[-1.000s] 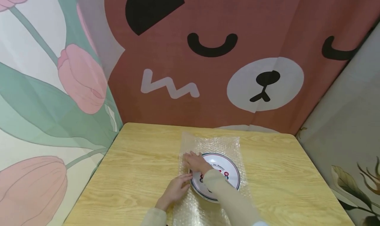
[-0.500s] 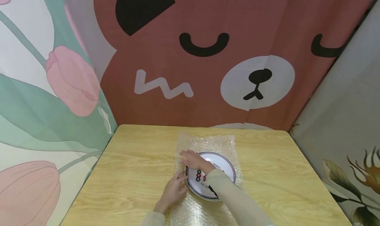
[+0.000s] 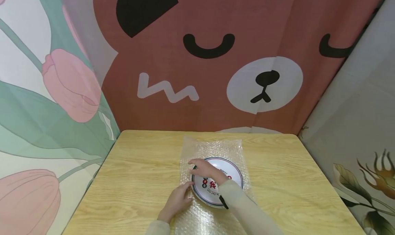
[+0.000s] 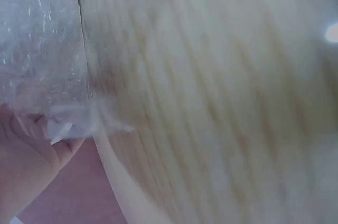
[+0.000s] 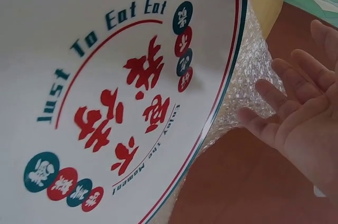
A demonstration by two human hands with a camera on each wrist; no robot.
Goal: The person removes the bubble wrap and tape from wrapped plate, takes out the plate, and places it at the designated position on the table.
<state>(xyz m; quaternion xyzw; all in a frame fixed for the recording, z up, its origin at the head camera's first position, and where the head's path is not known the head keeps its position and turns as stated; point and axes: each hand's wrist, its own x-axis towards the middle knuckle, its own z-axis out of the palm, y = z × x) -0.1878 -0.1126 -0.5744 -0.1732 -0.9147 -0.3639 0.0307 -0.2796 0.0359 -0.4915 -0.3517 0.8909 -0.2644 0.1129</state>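
Plate (image 3: 213, 185) lying on bubble wrap (image 3: 200, 216) could slide.
Your right hand (image 3: 204, 169) hovers, fingers spread, over the plate's left rim; your left hand (image 3: 177, 200) touches that edge, though whether it pinches the wrap is unclear. A tug on the wrap could drag the plate across the surface (image 3: 277, 187).

"What's the person wearing?"
"Long, pale cream sleeves, plain and smooth-looking. The right sleeve (image 3: 251, 209) shows a good length; the left sleeve (image 3: 158, 227), only its end."
"Past the cuffs?"
"Bare hands: left hand (image 3: 177, 200), right hand (image 3: 206, 169)."
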